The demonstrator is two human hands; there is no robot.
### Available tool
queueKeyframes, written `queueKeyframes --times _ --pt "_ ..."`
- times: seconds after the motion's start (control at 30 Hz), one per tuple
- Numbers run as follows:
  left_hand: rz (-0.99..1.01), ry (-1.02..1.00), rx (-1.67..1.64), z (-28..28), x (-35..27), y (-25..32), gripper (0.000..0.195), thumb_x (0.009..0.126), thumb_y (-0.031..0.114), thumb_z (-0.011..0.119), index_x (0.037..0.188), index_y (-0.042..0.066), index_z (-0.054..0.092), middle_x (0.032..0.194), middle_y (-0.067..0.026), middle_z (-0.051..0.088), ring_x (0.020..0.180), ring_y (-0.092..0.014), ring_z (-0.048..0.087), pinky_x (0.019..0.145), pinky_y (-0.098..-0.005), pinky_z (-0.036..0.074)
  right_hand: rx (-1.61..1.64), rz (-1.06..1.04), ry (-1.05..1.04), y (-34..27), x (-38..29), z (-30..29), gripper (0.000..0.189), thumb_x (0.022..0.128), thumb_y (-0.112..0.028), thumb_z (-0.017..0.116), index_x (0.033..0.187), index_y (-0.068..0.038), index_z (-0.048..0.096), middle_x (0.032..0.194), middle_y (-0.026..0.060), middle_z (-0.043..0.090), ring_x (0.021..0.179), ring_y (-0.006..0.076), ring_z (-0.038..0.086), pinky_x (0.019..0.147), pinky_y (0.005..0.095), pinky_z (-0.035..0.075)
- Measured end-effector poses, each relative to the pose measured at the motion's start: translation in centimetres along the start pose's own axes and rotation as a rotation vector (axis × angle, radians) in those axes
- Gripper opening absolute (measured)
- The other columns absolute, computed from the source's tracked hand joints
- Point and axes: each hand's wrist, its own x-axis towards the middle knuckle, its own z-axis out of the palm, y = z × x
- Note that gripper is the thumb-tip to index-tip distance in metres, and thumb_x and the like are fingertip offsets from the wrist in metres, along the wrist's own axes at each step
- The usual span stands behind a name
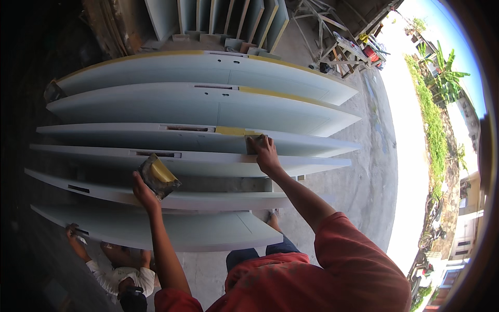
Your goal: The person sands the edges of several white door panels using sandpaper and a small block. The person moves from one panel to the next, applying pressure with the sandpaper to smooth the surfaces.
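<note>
My left hand (146,195) holds up a dark, stained palette (168,190) bearing a lump of yellow putty (161,171). In my right hand (266,154) is a flat putty spreader (251,146), its end by the upper edge of a white-primed door panel (304,141) standing on its side. A yellow putty strip (230,130) covers part of that edge, just left of the spreader. Further left, the same edge has a long lock recess (187,128). My fingers hide part of the spreader.
Two panels behind carry yellow putty along their edges, including the farthest panel (156,70). A nearer panel (167,230) stands before my legs. A co-worker (130,277) crouches lower left, one hand at its edge. More panels (218,19) lean at the back; trestles (335,54) stand back right.
</note>
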Motion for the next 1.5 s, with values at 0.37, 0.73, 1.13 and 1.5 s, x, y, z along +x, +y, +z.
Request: queueKeyframes --times 0.37,0.73,1.13,1.5 --pt "0.133 -0.016 0.108 -1.0 2.2 -2.6 0.055 0.108 0.047 0.048 0.117 -0.005 0.064 0.113 -0.0124 0.065 0.101 -0.021 0.059 0.096 -0.0348 0.045 0.021 0.035 0.025 4.4 -1.7 -1.7 0.080 0.075 0.010 0.055 0.149 -0.022 0.053 0.139 0.0245 0.043 0.127 0.0439 0.043 0.110 0.0503 0.040" --pt "-0.111 -0.666 0.067 7.1 -7.6 8.3 0.047 0.107 0.042 0.053 0.121 -0.002 0.065 0.110 -0.0053 0.066 0.103 -0.014 0.059 0.097 -0.0291 0.043 0.369 -0.374 0.099 -6.2 -8.0 -22.2 0.067 0.073 0.004 0.061 0.137 -0.017 0.066 0.138 0.0103 0.059 0.120 0.0361 0.052 0.106 0.0464 0.045" --pt "-0.206 -1.026 0.304 13.1 -13.6 16.4 0.041 0.108 0.038 0.053 0.117 0.000 0.066 0.101 -0.0024 0.068 0.093 -0.010 0.061 0.087 -0.0271 0.048 0.273 -0.789 -0.012 -10.9 -9.0 -27.6 0.059 0.069 -0.012 0.063 0.127 -0.020 0.072 0.130 0.0057 0.062 0.117 0.0295 0.054 0.105 0.0458 0.041" --pt "-0.374 -0.386 -0.334 12.0 0.2 0.0 0.049 0.105 0.044 0.051 0.130 0.002 0.061 0.120 -0.0104 0.066 0.110 -0.024 0.067 0.095 -0.0381 0.053 0.270 0.106 -0.024 -2.4 -2.5 -12.6 0.057 0.082 0.005 0.051 0.132 -0.018 0.069 0.129 0.0127 0.063 0.119 0.0340 0.057 0.096 0.0462 0.053"
